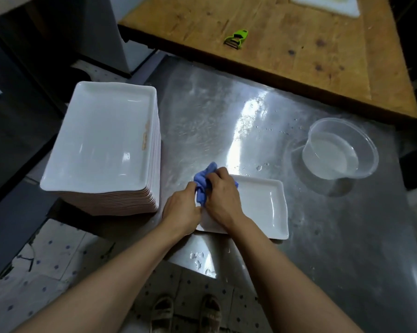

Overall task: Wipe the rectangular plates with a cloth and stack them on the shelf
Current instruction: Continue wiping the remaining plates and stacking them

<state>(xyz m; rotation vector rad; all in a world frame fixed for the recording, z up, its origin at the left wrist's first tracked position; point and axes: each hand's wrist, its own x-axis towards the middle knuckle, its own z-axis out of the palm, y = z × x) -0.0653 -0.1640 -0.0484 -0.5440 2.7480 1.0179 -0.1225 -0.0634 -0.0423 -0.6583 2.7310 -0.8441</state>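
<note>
One white rectangular plate (262, 205) lies flat on the steel table (323, 236) near its front edge. My right hand (223, 198) grips a bunched blue cloth (204, 182) over the plate's left end. Beside it, my left hand (182, 210) holds the plate's left edge and touches the cloth; its fingers are curled. To the left stands a tall stack of white rectangular plates (106, 145), the top one with a brownish smear along its right rim.
A clear plastic tub with water (339, 150) sits on the table at the right. Water drops lie on the steel. A wooden board (299, 49) at the back carries a green peeler (236, 38). Tiled floor and my feet (186, 311) show below the table edge.
</note>
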